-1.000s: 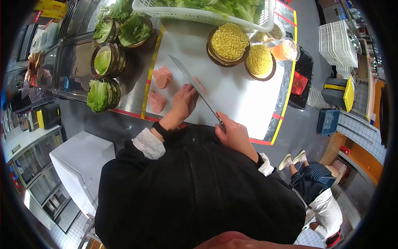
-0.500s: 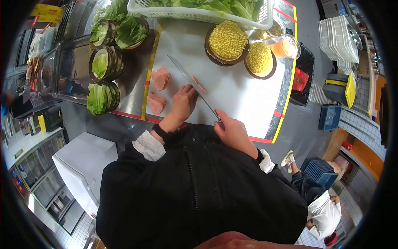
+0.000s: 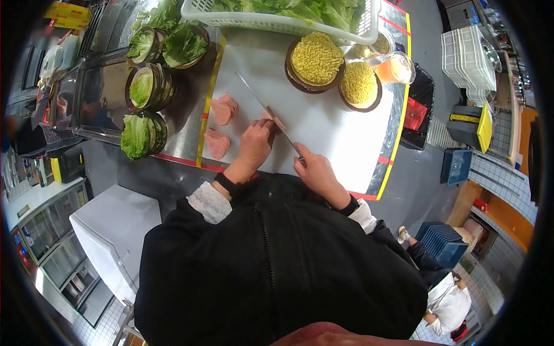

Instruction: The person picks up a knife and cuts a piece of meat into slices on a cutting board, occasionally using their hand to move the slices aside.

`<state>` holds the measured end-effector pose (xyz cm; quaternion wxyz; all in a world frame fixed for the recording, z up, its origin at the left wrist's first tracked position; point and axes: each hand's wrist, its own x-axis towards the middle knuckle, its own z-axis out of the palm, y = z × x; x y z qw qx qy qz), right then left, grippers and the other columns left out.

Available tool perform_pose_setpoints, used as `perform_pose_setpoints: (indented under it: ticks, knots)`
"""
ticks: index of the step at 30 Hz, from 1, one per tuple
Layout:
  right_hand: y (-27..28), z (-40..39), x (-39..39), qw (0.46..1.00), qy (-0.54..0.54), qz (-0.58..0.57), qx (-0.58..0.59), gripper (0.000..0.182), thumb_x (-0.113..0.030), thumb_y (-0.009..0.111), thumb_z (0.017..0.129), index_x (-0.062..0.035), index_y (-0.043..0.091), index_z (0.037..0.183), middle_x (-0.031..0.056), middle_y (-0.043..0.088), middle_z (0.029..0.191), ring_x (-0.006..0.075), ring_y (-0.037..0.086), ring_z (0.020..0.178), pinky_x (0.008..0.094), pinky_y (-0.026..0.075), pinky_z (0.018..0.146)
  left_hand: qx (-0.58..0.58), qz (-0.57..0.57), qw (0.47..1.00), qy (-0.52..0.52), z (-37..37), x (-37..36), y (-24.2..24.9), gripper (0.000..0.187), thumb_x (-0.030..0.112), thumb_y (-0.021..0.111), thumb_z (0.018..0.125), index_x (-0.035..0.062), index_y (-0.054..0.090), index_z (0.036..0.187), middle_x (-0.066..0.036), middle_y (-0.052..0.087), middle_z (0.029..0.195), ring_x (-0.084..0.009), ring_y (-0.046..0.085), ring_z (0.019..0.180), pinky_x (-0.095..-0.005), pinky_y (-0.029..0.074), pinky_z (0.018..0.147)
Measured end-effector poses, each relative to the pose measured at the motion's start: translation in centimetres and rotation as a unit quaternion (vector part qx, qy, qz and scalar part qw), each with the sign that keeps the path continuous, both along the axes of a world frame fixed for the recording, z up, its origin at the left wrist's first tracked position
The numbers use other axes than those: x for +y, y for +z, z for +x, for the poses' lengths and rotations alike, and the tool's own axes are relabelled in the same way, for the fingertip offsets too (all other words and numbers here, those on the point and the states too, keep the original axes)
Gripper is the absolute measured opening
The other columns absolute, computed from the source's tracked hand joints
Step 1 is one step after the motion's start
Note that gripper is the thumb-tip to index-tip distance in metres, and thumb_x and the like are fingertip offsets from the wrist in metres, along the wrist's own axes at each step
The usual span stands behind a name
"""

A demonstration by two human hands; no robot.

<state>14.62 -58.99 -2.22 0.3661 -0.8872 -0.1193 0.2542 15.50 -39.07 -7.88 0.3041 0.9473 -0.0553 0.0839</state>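
My right hand is closed round the handle of a long knife, whose blade slants up and left over the white board. My left hand has its fingers curled against the pink meat beside the blade; part of that meat is hidden by the fingers and the knife. Two piles of pink meat slices lie to the left, an upper one and a lower one. Beyond the knife stand a larger round stack topped with yellow noodles and a smaller one.
A white basket of lettuce spans the board's far edge. Bowls with lettuce stand at the left beside a clear-lidded container. Cups of orange drink are at the upper right. A person in white is at the lower right.
My right hand and the knife have shifted slightly up and left, and the blade looks more edge-on over the meat. The person at the lower right has moved a little downward.
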Motion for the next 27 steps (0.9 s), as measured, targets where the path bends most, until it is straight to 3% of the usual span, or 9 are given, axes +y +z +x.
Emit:
perform_pose_setpoints:
  ticks: [4, 7, 9, 10, 13, 16, 20, 21, 27]
  knots:
    - [0.2, -0.2, -1.4, 0.997, -0.029, 0.07, -0.003, 0.037, -0.017, 0.06, 0.088, -0.0042, 0.058, 0.123, 0.0174, 0.06, 0.063, 0.0323, 0.061, 0.056, 0.0379, 0.051, 0.059, 0.011, -0.013, 1.0, 0.011, 0.0, 0.2, 0.8, 0.02, 0.006, 0.068, 0.076, 0.0027, 0.062, 0.095, -0.012, 0.065, 0.094, -0.0336, 0.061, 0.094, -0.0401, 0.053, 0.076]
    - [1.7, -0.2, -2.8, 0.992, -0.048, 0.116, 0.021, 0.035, -0.017, 0.06, 0.09, -0.0009, 0.059, 0.121, 0.011, 0.06, 0.061, 0.0205, 0.058, 0.049, 0.0303, 0.048, 0.053, 0.142, -0.162, 0.976, 0.042, -0.4, 0.9, 0.7, 0.029, 0.011, 0.07, 0.081, 0.0022, 0.058, 0.106, -0.011, 0.065, 0.099, -0.0301, 0.062, 0.1, -0.0369, 0.053, 0.08]
    - [4.7, 0.2, -2.9, 0.966, -0.104, 0.182, 0.149, 0.027, -0.014, 0.057, 0.091, 0.0035, 0.059, 0.112, 0.0049, 0.06, 0.06, 0.0115, 0.054, 0.046, 0.0245, 0.043, 0.046, 0.142, -0.489, 0.857, 0.083, -1.0, 1.5, -0.9, 0.04, 0.016, 0.069, 0.089, 0.0031, 0.05, 0.121, -0.012, 0.064, 0.113, -0.0248, 0.062, 0.106, -0.0357, 0.052, 0.088]
    - [5.6, 0.2, -3.1, 0.967, -0.099, 0.183, 0.147, 0.027, -0.014, 0.057, 0.091, 0.0035, 0.059, 0.112, 0.0049, 0.06, 0.06, 0.0115, 0.054, 0.046, 0.0245, 0.043, 0.046, 0.137, -0.489, 0.857, 0.086, -0.7, 2.0, 1.0, 0.04, 0.016, 0.069, 0.089, 0.0031, 0.05, 0.121, -0.012, 0.064, 0.113, -0.0248, 0.062, 0.106, -0.0357, 0.052, 0.088]
    - [7.3, 0.7, -3.3, 0.874, -0.188, 0.325, 0.307, 0.02, -0.012, 0.056, 0.092, 0.0048, 0.049, 0.1, 0.0073, 0.052, 0.058, 0.0147, 0.051, 0.042, 0.027, 0.042, 0.042, 0.301, -0.749, 0.59, 0.023, -0.3, 3.7, 5.6, 0.048, 0.014, 0.063, 0.095, 0.0053, 0.041, 0.136, -0.011, 0.06, 0.125, -0.0206, 0.06, 0.111, -0.0371, 0.049, 0.096]
    - [7.6, 0.8, -3.2, 0.81, -0.181, 0.416, 0.371, 0.019, -0.013, 0.051, 0.093, 0.0036, 0.048, 0.102, 0.0071, 0.05, 0.057, 0.0161, 0.049, 0.04, 0.0281, 0.042, 0.039, 0.279, -0.815, 0.504, -0.059, -0.7, 4.2, 6.1, 0.047, 0.018, 0.063, 0.094, 0.0059, 0.045, 0.136, -0.009, 0.061, 0.125, -0.0192, 0.06, 0.112, -0.0355, 0.049, 0.095]
    - [7.3, 0.2, -2.8, 0.753, -0.18, 0.462, 0.432, 0.026, -0.019, 0.051, 0.094, 0.0013, 0.047, 0.109, 0.0063, 0.047, 0.054, 0.0162, 0.047, 0.037, 0.0284, 0.042, 0.037, 0.29, -0.811, 0.507, -0.018, -1.9, 3.5, 5.3, 0.046, 0.025, 0.066, 0.093, 0.0077, 0.051, 0.132, 0.002, 0.063, 0.102, -0.0108, 0.061, 0.098, -0.0284, 0.05, 0.086]
    - [7.4, 0.1, -2.6, 0.754, -0.175, 0.46, 0.434, 0.026, -0.019, 0.051, 0.094, 0.0013, 0.047, 0.109, 0.0063, 0.047, 0.054, 0.0162, 0.047, 0.037, 0.0284, 0.042, 0.037, 0.296, -0.809, 0.508, 0.006, -2.1, 3.3, 6.4, 0.046, 0.026, 0.067, 0.092, 0.0081, 0.051, 0.132, 0.007, 0.057, 0.088, -0.0064, 0.057, 0.082, -0.0247, 0.047, 0.079]
    - [7.5, -0.5, -1.7, 0.752, -0.161, 0.443, 0.462, 0.031, -0.029, 0.051, 0.093, -0.0048, 0.048, 0.113, 0.0036, 0.043, 0.053, 0.0144, 0.042, 0.035, 0.0292, 0.041, 0.035, 0.287, -0.849, 0.444, -0.006, -3.2, 3.7, 5.9, 0.044, 0.025, 0.066, 0.093, 0.0065, 0.052, 0.13, 0.009, 0.051, 0.077, -0.0044, 0.046, 0.065, -0.022, 0.043, 0.072]
